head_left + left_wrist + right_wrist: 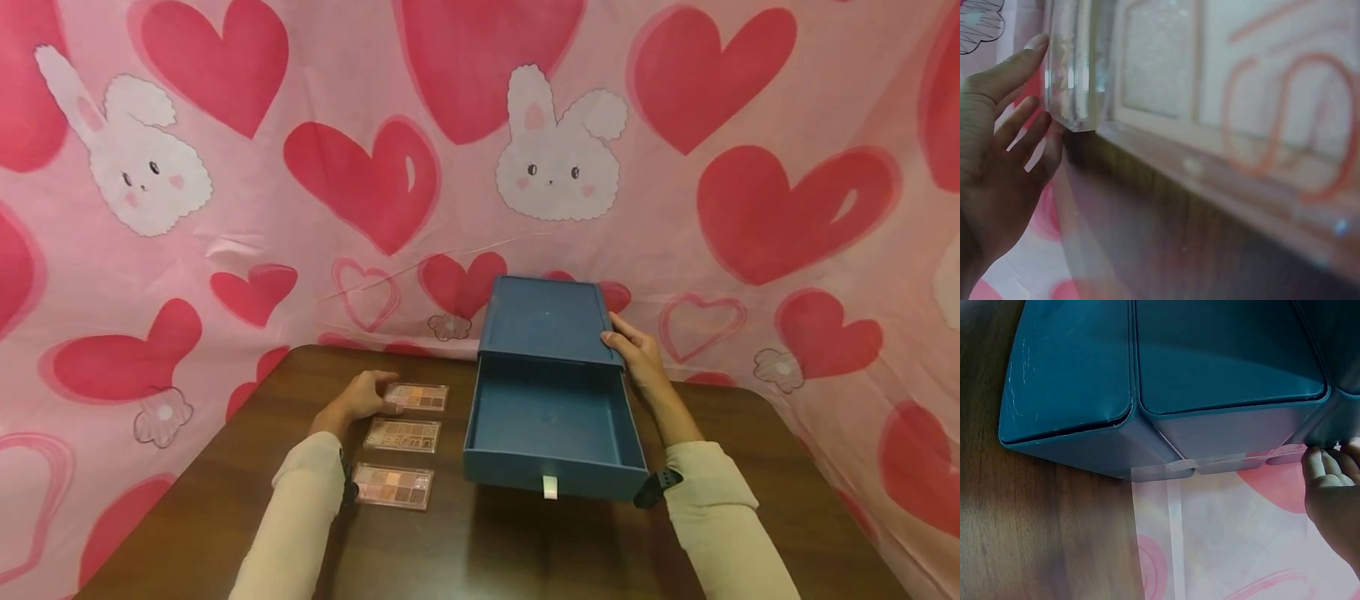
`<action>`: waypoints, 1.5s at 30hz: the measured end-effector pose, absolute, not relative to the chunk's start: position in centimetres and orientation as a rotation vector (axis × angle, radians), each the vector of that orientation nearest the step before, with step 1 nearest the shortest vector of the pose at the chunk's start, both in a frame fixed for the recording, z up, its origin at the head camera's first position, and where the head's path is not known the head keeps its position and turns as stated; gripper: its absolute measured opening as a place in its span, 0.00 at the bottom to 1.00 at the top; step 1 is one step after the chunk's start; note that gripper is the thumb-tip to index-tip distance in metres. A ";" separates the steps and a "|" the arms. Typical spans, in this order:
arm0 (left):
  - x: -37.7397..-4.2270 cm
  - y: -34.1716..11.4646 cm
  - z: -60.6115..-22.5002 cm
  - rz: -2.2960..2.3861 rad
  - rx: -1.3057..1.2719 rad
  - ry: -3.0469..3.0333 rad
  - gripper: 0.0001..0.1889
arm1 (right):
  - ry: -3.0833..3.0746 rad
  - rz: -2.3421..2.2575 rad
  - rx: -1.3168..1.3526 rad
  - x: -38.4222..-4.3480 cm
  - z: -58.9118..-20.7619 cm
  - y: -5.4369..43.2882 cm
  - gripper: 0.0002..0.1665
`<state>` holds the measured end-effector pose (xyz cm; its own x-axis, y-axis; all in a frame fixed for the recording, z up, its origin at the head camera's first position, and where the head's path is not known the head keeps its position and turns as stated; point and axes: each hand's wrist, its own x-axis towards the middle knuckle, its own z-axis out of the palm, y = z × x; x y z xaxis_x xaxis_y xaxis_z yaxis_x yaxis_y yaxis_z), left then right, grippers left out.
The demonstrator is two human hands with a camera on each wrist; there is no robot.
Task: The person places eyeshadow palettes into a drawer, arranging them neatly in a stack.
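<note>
**Possible points of slip and tipping**

Nearest, a near eyeshadow palette lies beside the black wristband, which could drag it. The extended blue drawer might tip under its own forward weight. Past the middle eyeshadow palette, the left hand pinches the far eyeshadow palette by its left end; firmness cannot be told, and smooth plastic could slip. Beyond, the right hand grips the drawer casing, thumb on top; loosening could let it swivel.

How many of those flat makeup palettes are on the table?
3, in a column left of the blue drawer unit: the far palette, at the left hand; the middle palette; and the near palette. Any underneath would be hidden.
</note>
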<state>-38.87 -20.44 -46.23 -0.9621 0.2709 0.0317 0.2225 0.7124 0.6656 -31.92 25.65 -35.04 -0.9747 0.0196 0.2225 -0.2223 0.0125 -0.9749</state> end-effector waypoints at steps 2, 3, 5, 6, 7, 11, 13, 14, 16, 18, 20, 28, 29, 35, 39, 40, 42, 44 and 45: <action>-39.0 -20.2 -46.5 1.075 0.427 2.833 0.39 | -2.099 2.092 0.202 -31.7 -35.2 25.8 0.38; -39.0 -20.1 -46.7 1.071 0.436 2.826 0.39 | -2.097 2.093 0.195 -31.6 -35.3 25.8 0.38; -39.0 -19.9 -46.8 1.059 0.460 2.825 0.39 | -2.096 2.097 0.186 -31.5 -35.5 26.0 0.38; -39.0 -19.9 -46.9 1.056 0.469 2.824 0.39 | -2.101 2.091 0.183 -31.4 -35.5 26.0 0.38; -39.0 -19.8 -47.0 1.053 0.476 2.828 0.39 | -2.108 2.080 0.179 -31.4 -35.6 26.0 0.38; -39.0 -20.1 -47.3 1.062 0.479 2.837 0.38 | -2.144 2.029 0.187 -31.6 -35.4 25.9 0.38; -39.2 -20.2 -47.3 1.062 0.492 2.849 0.37 | -2.148 2.019 0.195 -31.8 -35.2 25.8 0.38; -39.3 -20.3 -47.3 1.069 0.498 2.849 0.36 | -2.147 2.022 0.203 -32.0 -35.1 25.8 0.38; -39.5 -20.2 -47.2 1.074 0.524 2.851 0.35 | -2.146 2.017 0.210 -32.1 -34.9 25.9 0.38; -39.7 -20.2 -47.1 1.083 0.553 2.846 0.34 | -2.143 2.000 0.199 -32.1 -34.6 26.0 0.38; -39.8 -20.4 -46.8 1.099 0.564 2.832 0.34 | -2.142 1.980 0.195 -32.4 -34.4 25.9 0.37; -39.8 -23.1 -45.6 1.074 0.462 2.864 0.34 | -2.094 2.053 0.209 -33.6 -34.6 23.6 0.38; -39.7 -23.4 -45.5 1.068 0.457 2.864 0.34 | -2.094 2.053 0.209 -33.6 -34.7 23.5 0.38; -39.7 -24.1 -44.0 1.064 0.445 2.886 0.35 | -2.081 2.044 0.234 -34.1 -34.6 22.9 0.37; -39.7 -24.1 -43.1 1.081 0.453 2.900 0.36 | -2.060 2.066 0.247 -34.0 -34.4 22.9 0.38; -39.7 -24.1 -43.0 1.097 0.456 2.896 0.36 | -2.057 2.072 0.250 -33.9 -34.5 23.0 0.38; -39.4 -23.9 -42.6 1.127 0.464 2.888 0.36 | -2.057 2.072 0.253 -33.9 -34.6 23.0 0.38; -39.0 -23.6 -42.3 1.164 0.458 2.864 0.36 | -2.066 2.059 0.256 -33.8 -34.7 23.1 0.38; -38.8 -23.4 -42.2 1.186 0.460 2.855 0.35 | -2.073 2.050 0.258 -33.6 -34.8 23.2 0.38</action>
